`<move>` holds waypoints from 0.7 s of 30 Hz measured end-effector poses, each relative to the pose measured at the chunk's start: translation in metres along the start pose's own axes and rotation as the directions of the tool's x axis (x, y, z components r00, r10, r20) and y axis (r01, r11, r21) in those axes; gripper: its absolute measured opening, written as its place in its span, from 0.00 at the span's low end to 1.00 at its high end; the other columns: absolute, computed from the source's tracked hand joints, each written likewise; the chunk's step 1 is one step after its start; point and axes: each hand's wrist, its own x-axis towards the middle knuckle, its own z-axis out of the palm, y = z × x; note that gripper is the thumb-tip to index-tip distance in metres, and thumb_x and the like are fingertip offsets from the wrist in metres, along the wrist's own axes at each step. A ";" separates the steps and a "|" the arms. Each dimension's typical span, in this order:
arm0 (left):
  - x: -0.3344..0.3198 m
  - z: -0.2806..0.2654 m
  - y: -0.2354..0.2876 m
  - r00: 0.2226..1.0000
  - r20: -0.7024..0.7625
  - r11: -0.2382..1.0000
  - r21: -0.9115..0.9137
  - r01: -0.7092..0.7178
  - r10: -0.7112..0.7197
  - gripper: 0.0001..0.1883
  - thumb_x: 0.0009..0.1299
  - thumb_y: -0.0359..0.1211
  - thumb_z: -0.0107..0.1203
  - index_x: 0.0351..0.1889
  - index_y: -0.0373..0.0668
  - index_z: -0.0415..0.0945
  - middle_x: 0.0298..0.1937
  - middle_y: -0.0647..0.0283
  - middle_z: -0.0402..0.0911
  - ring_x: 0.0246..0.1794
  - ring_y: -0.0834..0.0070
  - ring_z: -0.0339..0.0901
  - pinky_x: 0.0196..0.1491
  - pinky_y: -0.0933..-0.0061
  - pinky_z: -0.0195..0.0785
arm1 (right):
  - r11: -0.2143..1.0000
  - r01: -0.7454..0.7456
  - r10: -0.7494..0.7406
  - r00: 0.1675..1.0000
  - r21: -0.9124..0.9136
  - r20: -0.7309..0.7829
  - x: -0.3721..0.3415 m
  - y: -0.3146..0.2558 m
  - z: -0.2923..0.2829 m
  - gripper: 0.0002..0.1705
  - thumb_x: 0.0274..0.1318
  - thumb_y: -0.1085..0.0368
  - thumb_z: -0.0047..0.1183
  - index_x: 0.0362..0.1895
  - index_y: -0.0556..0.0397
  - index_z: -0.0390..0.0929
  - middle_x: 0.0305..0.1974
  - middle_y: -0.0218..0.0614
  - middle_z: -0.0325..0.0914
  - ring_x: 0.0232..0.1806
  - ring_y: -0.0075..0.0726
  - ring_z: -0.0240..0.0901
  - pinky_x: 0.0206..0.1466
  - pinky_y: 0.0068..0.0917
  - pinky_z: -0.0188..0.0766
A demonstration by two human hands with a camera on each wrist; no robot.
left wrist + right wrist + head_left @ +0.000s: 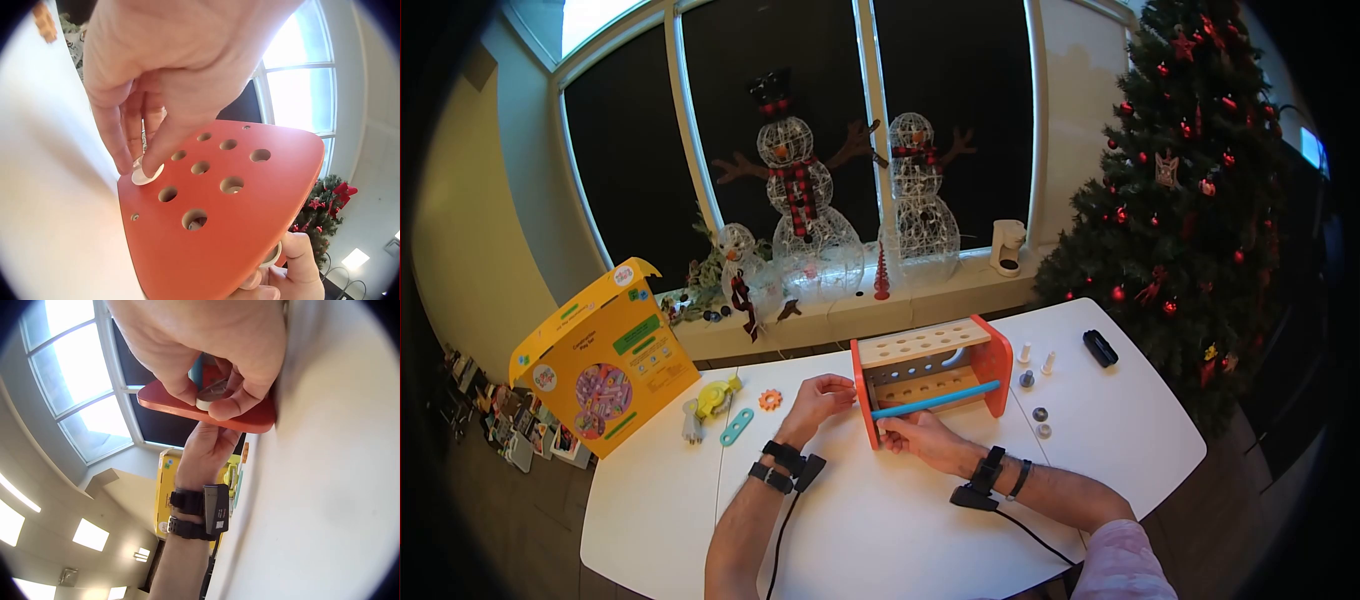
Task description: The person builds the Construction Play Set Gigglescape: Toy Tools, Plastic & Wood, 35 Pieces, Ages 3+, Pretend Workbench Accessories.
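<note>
A toy workbench [925,340] with red end panels, wooden shelves full of holes and a blue bar [940,399] stands on the white table. My left hand [825,400] is at the outer face of its left red panel [206,181]. There the thumb and fingers pinch the round white head of a toy screw [147,175], which sits against the panel near its edge; its shank is hidden. On the inner side of that panel, my right hand [930,441] pinches a round grey nut [210,400] between thumb and fingers, close to the panel.
White toy screws [1048,362] and grey nuts [1040,414] stand right of the workbench, with a black object [1100,348] beyond. To the left are an orange gear [770,400], a teal link [737,427], a yellow-green toy [715,398] and an upright yellow box [605,350].
</note>
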 end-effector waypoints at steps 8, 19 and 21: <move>0.005 -0.001 -0.003 0.991 -0.012 0.988 0.074 0.134 -0.133 0.12 0.82 0.28 0.65 0.60 0.33 0.85 0.54 0.54 0.91 0.52 0.69 0.92 0.58 0.69 0.89 | 1.000 -0.021 0.021 1.000 0.021 -0.004 0.003 0.005 -0.003 0.11 0.83 0.58 0.61 0.54 0.51 0.86 0.42 0.29 0.86 0.40 0.20 0.78 0.48 0.24 0.77; 0.004 0.000 -0.010 0.999 0.042 0.999 0.024 -0.021 0.020 0.18 0.83 0.25 0.63 0.68 0.35 0.79 0.55 0.56 0.90 0.51 0.71 0.91 0.55 0.72 0.87 | 1.000 -0.023 0.023 1.000 0.011 -0.013 0.001 0.004 -0.002 0.10 0.80 0.56 0.63 0.47 0.48 0.87 0.41 0.25 0.86 0.41 0.19 0.78 0.50 0.23 0.77; 0.005 0.002 -0.007 0.999 -0.003 0.998 -0.042 -0.038 0.038 0.20 0.82 0.26 0.65 0.70 0.37 0.77 0.57 0.56 0.89 0.51 0.72 0.90 0.55 0.72 0.87 | 1.000 -0.029 0.029 0.999 0.010 -0.020 0.001 0.004 -0.002 0.10 0.80 0.56 0.63 0.47 0.47 0.87 0.41 0.25 0.86 0.41 0.19 0.78 0.50 0.23 0.77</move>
